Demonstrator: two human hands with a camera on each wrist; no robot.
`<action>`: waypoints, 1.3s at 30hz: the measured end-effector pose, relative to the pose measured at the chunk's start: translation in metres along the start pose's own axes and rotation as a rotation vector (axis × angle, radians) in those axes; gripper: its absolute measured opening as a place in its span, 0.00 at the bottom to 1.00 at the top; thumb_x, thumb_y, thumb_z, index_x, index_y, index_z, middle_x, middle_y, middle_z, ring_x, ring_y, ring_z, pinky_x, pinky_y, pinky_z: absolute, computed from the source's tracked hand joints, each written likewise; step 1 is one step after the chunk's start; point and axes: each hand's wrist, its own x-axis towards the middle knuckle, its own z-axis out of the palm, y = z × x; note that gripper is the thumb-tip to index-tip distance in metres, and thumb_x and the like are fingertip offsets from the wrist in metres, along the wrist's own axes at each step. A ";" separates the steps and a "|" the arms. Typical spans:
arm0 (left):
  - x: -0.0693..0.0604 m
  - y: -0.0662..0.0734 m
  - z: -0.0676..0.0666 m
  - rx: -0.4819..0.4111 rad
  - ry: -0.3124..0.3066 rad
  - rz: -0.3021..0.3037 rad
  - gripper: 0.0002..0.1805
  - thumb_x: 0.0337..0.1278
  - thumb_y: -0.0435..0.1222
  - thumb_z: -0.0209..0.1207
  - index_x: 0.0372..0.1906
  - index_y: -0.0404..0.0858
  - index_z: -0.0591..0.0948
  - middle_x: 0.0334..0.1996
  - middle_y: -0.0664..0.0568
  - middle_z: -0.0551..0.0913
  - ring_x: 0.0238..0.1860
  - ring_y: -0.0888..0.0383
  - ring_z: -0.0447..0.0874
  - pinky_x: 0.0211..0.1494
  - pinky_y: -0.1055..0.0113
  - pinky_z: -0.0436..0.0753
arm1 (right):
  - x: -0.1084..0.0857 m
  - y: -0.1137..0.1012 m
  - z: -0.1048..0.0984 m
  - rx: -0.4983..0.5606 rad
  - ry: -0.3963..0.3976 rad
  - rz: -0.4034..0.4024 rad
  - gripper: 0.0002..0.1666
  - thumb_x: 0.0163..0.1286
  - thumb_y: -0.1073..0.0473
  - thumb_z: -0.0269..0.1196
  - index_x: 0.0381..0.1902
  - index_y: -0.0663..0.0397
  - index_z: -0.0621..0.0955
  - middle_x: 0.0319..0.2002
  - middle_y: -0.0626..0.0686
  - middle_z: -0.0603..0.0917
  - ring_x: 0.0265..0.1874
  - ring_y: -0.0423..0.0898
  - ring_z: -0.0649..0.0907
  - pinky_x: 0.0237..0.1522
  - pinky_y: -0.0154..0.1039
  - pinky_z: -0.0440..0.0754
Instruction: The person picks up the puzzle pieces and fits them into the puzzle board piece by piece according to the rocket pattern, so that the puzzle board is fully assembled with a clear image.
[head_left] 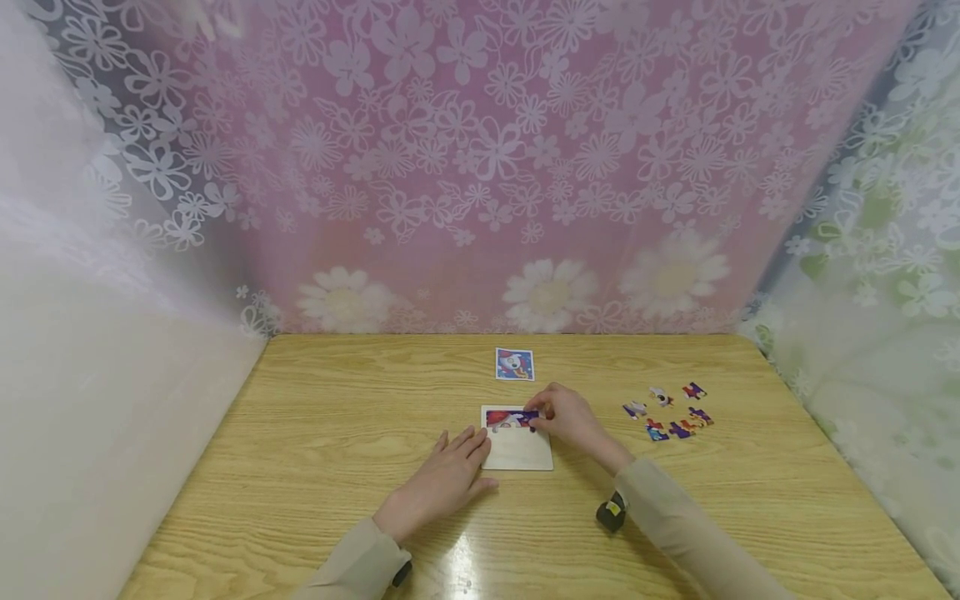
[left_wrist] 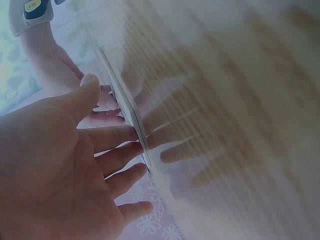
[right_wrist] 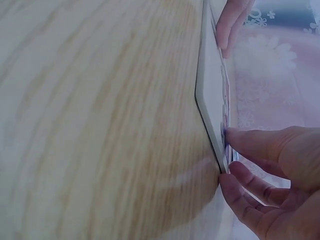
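A pale puzzle board lies on the table, its upper strip filled with assembled jigsaw pieces in red, white and purple. My right hand is at the board's upper right corner, thumb and index finger pinching a purple puzzle piece in the picture strip. In the right wrist view the thumb lies on the piece while other fingers touch the board's edge. With fingers extended, my left hand rests its fingertips on the board's left edge. Most of that piece is covered by the fingers.
Several loose jigsaw pieces lie scattered to the right of the board. A small reference picture card of a white cartoon dog sits behind the board. Flowered curtains enclose the wooden table at the back and sides.
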 end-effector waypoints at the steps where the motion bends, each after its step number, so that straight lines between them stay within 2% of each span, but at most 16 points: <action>1: 0.000 0.000 0.000 0.002 0.001 0.001 0.36 0.75 0.53 0.52 0.74 0.32 0.68 0.76 0.41 0.63 0.77 0.42 0.59 0.76 0.38 0.60 | -0.001 0.000 0.000 0.011 0.004 -0.003 0.09 0.64 0.62 0.73 0.43 0.51 0.89 0.37 0.50 0.80 0.31 0.43 0.77 0.33 0.37 0.76; 5: 0.001 -0.001 0.001 -0.001 -0.006 -0.005 0.36 0.75 0.54 0.51 0.74 0.33 0.67 0.77 0.42 0.63 0.78 0.43 0.58 0.76 0.38 0.59 | -0.004 0.002 -0.002 0.089 0.062 -0.005 0.07 0.69 0.60 0.69 0.44 0.53 0.88 0.39 0.51 0.84 0.33 0.43 0.80 0.35 0.38 0.80; 11: 0.002 -0.003 0.003 -0.005 -0.006 -0.007 0.36 0.75 0.54 0.51 0.75 0.33 0.67 0.77 0.42 0.62 0.78 0.43 0.57 0.77 0.38 0.58 | -0.010 0.009 -0.009 0.237 0.152 -0.039 0.09 0.74 0.60 0.63 0.48 0.55 0.87 0.46 0.56 0.88 0.42 0.52 0.86 0.46 0.49 0.86; 18: 0.003 -0.003 0.004 -0.004 0.000 -0.005 0.37 0.75 0.54 0.51 0.75 0.33 0.66 0.77 0.42 0.61 0.78 0.43 0.57 0.77 0.38 0.57 | -0.020 0.021 -0.022 0.285 0.192 -0.030 0.12 0.76 0.59 0.62 0.52 0.55 0.86 0.49 0.58 0.88 0.46 0.56 0.86 0.50 0.54 0.85; 24: 0.002 -0.003 0.004 -0.010 -0.005 -0.007 0.36 0.75 0.53 0.51 0.75 0.33 0.66 0.77 0.42 0.61 0.78 0.43 0.57 0.77 0.38 0.57 | -0.030 0.045 -0.037 0.262 0.231 -0.013 0.15 0.77 0.57 0.61 0.56 0.55 0.84 0.52 0.59 0.87 0.48 0.58 0.87 0.50 0.55 0.85; 30: 0.002 -0.002 0.004 -0.004 -0.002 -0.003 0.36 0.75 0.53 0.51 0.75 0.32 0.67 0.77 0.42 0.62 0.78 0.43 0.57 0.77 0.38 0.58 | -0.040 0.071 -0.055 0.240 0.248 -0.003 0.18 0.77 0.57 0.61 0.59 0.60 0.83 0.54 0.62 0.85 0.50 0.60 0.85 0.52 0.56 0.84; 35: 0.002 -0.002 0.004 -0.004 -0.002 -0.006 0.36 0.75 0.53 0.52 0.75 0.32 0.67 0.77 0.42 0.62 0.78 0.43 0.57 0.77 0.38 0.57 | -0.048 0.091 -0.067 0.178 0.243 0.025 0.20 0.75 0.61 0.63 0.61 0.63 0.81 0.56 0.66 0.84 0.51 0.64 0.84 0.51 0.57 0.85; 39: 0.003 -0.003 0.006 -0.001 -0.005 -0.007 0.37 0.75 0.54 0.51 0.75 0.33 0.67 0.77 0.42 0.62 0.78 0.43 0.57 0.77 0.39 0.57 | -0.054 0.103 -0.073 0.093 0.220 0.041 0.21 0.72 0.62 0.66 0.60 0.65 0.81 0.57 0.70 0.81 0.50 0.67 0.84 0.45 0.57 0.87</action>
